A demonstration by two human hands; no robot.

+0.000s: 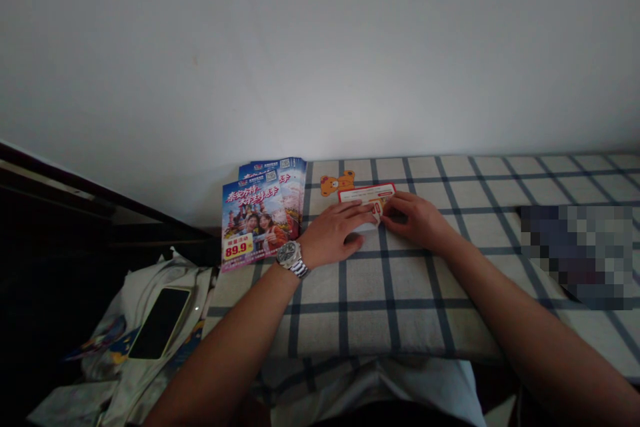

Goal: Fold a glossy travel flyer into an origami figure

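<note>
A white paper with a red border [367, 195] lies on the checked bedsheet [400, 293] near the wall. My left hand [336, 233], with a metal watch [291, 257] on the wrist, lies flat with fingers stretched onto the paper's near edge. My right hand [417, 220] is closed in a pinch on the same paper's right near corner. Both hands meet at the paper.
A stack of colourful flyers [260, 217] lies left of my left hand. An orange bear-shaped cutout [337, 183] sits by the wall. A phone [161, 322] rests on a white bag [150, 347] at lower left. A blurred patch [575, 257] is at right.
</note>
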